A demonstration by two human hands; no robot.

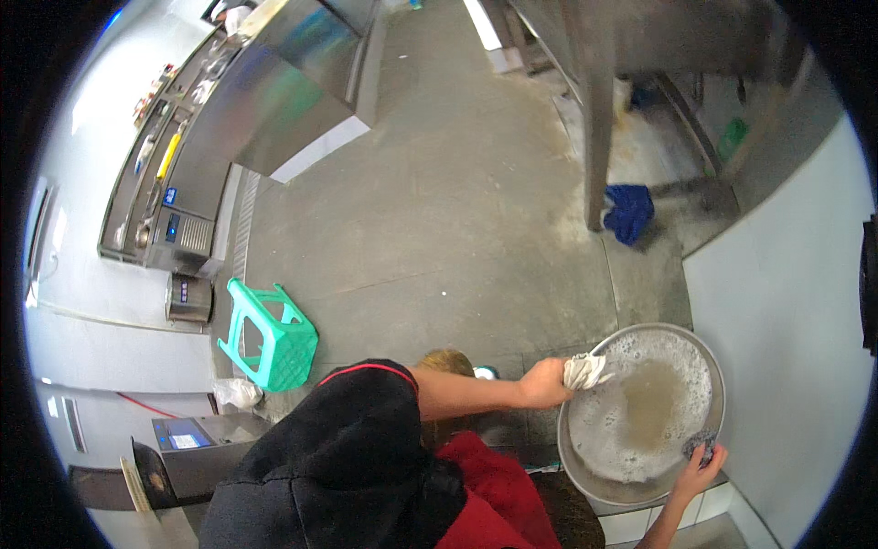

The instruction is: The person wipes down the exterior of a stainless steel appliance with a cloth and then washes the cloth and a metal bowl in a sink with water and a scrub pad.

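A large round metal basin (717,384) stands on the floor before me, holding cloudy, foamy water (651,405). My left hand (545,383) is closed around a bunched whitish cloth (583,372) at the basin's near rim. Part of the cloth sticks out over the water. At the far rim, on the wall side, my right hand (705,463) grips a grey scouring pad (699,445), which looks like steel wool. Its lower edge is partly covered by my fingers.
A white wall panel (775,329) rises close beside the basin. A green plastic stool (274,336) lies tipped on the floor. A blue cloth (629,213) lies by a metal table leg (595,151). Stainless counters (267,117) line the far side, where a person (234,19) stands.
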